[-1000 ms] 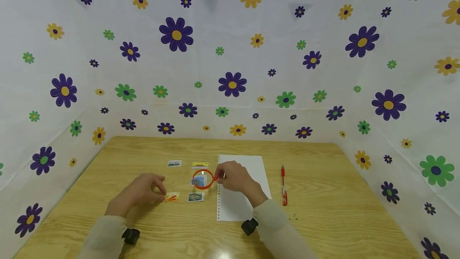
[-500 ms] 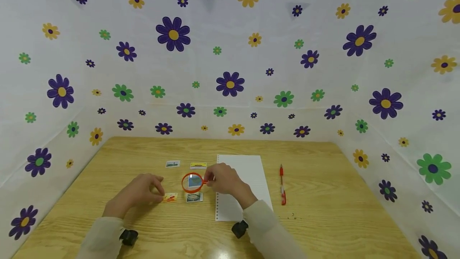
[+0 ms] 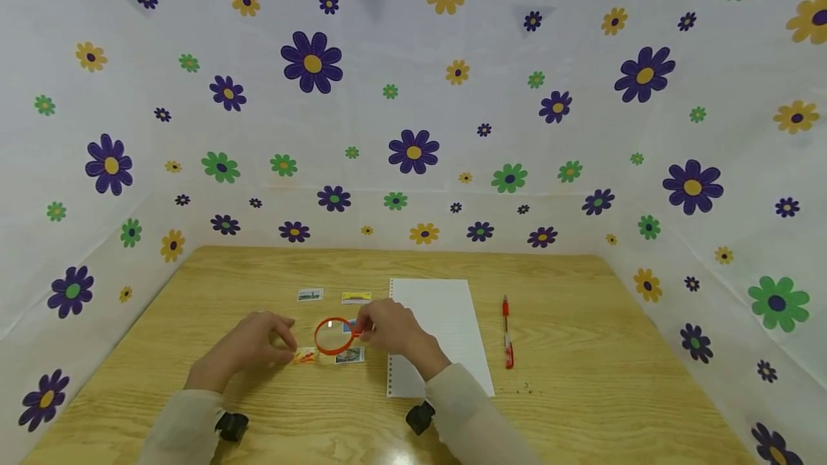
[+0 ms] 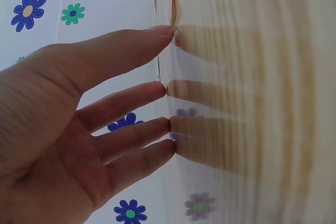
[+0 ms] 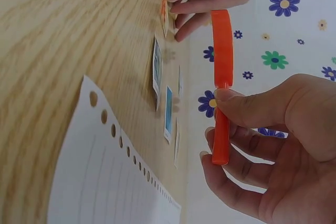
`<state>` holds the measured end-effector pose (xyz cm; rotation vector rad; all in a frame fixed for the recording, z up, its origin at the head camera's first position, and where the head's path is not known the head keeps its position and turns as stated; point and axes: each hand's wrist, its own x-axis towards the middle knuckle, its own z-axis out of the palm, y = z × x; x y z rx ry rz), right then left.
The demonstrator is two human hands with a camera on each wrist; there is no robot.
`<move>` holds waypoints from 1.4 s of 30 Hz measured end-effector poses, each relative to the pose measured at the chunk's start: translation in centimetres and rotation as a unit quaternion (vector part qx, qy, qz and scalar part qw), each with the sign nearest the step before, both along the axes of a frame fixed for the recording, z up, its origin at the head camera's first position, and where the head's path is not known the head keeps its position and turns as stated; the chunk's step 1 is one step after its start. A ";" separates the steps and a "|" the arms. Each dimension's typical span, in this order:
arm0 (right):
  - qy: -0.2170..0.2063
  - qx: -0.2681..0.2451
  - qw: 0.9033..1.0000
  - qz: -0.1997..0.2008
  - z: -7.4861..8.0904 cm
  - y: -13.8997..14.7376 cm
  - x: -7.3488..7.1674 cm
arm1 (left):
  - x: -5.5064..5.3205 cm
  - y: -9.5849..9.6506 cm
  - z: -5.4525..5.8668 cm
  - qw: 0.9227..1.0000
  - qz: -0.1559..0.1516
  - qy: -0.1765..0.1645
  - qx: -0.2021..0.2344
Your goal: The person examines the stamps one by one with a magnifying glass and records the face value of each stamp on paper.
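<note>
We seem mid-inspection: our right hand (image 3: pixel 390 327) pinches the red magnifier (image 5: pixel 223 56) above the table (image 3: pixel 581 350), our left hand (image 3: pixel 255 341) rests loosely extended by the orange card (image 3: pixel 306 356), and next calls for centring there.

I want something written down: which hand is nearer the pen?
Right. The right hand is left of the pen, near the paper; the left hand is farther left, beside a yellow card.
</note>
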<state>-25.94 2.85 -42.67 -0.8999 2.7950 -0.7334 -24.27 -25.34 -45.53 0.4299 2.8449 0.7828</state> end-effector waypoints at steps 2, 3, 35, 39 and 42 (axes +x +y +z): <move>-0.003 -0.001 1.000 -0.001 -0.2 -0.3 0.1 | 0.0 0.0 0.0 1.000 -0.001 -0.001 0.000; -0.003 -0.001 1.000 -0.001 -0.3 -0.4 0.1 | 0.0 0.0 0.0 1.000 -0.003 0.000 0.000; 0.014 0.043 0.999 0.000 -1.9 -2.5 0.3 | 0.1 -0.1 -0.1 1.000 -0.009 0.016 0.003; 0.019 0.049 0.999 0.004 -2.0 -2.6 0.3 | 0.1 -0.1 -0.1 1.000 -0.012 0.017 0.007; 0.019 0.046 0.999 0.005 -2.0 -2.7 0.4 | 0.1 -0.1 0.0 1.000 -0.013 0.017 0.008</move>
